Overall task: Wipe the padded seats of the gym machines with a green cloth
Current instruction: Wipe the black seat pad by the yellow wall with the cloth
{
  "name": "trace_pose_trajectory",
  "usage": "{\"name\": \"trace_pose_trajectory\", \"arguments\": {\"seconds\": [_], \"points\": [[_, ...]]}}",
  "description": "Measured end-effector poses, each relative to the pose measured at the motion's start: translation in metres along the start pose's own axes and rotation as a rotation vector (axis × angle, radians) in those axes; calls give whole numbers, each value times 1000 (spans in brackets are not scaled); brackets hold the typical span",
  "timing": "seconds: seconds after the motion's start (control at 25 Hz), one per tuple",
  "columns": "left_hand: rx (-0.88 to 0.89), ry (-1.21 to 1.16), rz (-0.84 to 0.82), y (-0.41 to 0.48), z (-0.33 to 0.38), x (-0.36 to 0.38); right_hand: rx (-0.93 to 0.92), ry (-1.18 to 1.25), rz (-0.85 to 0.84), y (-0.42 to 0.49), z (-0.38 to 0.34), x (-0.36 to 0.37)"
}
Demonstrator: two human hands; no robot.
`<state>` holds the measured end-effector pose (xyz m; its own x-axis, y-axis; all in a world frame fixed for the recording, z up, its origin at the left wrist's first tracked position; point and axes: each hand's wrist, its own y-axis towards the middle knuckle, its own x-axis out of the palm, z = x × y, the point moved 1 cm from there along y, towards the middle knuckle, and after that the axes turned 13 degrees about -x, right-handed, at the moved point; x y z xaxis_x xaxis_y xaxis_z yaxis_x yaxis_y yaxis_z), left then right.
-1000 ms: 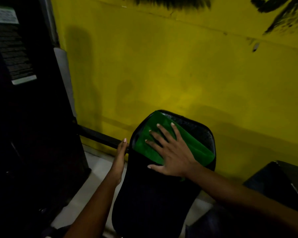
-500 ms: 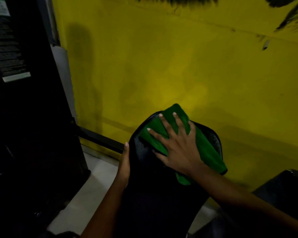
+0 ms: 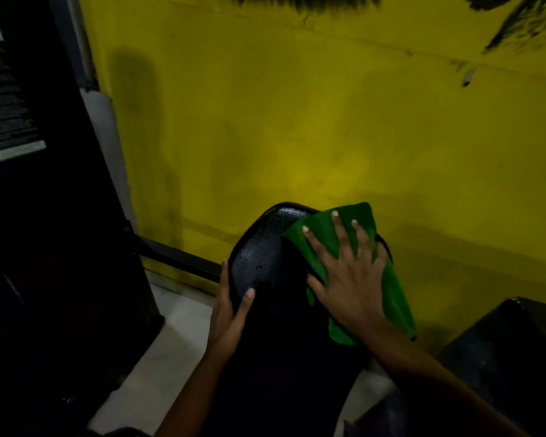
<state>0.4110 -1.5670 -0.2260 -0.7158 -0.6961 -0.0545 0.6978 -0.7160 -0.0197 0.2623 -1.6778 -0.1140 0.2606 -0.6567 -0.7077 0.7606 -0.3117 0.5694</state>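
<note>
At the lower centre of the frame, the padded seat [image 3: 265, 272] is steadied by the left hand [image 3: 230, 310], whose grip is wrapped around the seat's left edge, the thumb laid on the upper surface and the fingers hidden behind the rim. To the right of centre, the green cloth [image 3: 325, 234] is pressed flat against the seat under the right hand [image 3: 350, 279]; that grip is spread, fingers splayed, pinching nothing. The cloth lies directly beneath the palm and fingers, overhanging the seat's upper right edge and trailing below the wrist. The step in hand is judged to be the wiping of the seat's upper end. The glistening left portion is left uncovered; a sweep of the flat palm leftward and downward is called for next. Behind, a yellow wall [image 3: 297, 121] is seen.
</note>
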Motion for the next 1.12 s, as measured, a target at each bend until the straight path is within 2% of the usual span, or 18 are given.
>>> {"name": "trace_pose_trajectory", "arguments": {"seconds": [0.16, 0.24, 0.4, 0.56, 0.68, 0.8, 0.88, 0.92, 1.04, 1.12], "points": [[26, 38, 31, 4, -3, 4, -276, 30, 8, 24, -38, 10], [20, 30, 47, 4, -2, 5, -342, 34, 2, 45, -33, 10], [-30, -5, 16, 0, 7, 4, -178, 46, -21, 45, 10, 1], [-19, 22, 7, 2, 1, 0, -45, 52, -13, -23, 35, 1], [-5, 38, -2, 3, -2, 1, -113, 50, -87, -81, 13, 14], [11, 36, -12, 3, -1, 0, -293, 66, -158, -114, -4, 19], [10, 33, -21, 3, -1, -2, -398, 56, -134, -97, 10, 12], [7, 34, -24, 4, -1, -2, -391, 41, -101, -76, 18, 7], [4, 11, -12, 5, -3, 0, -199, 50, -30, 6, 27, -3], [6, -16, -8, 5, -3, 2, -153, 50, -53, 30, 13, -3]]}}
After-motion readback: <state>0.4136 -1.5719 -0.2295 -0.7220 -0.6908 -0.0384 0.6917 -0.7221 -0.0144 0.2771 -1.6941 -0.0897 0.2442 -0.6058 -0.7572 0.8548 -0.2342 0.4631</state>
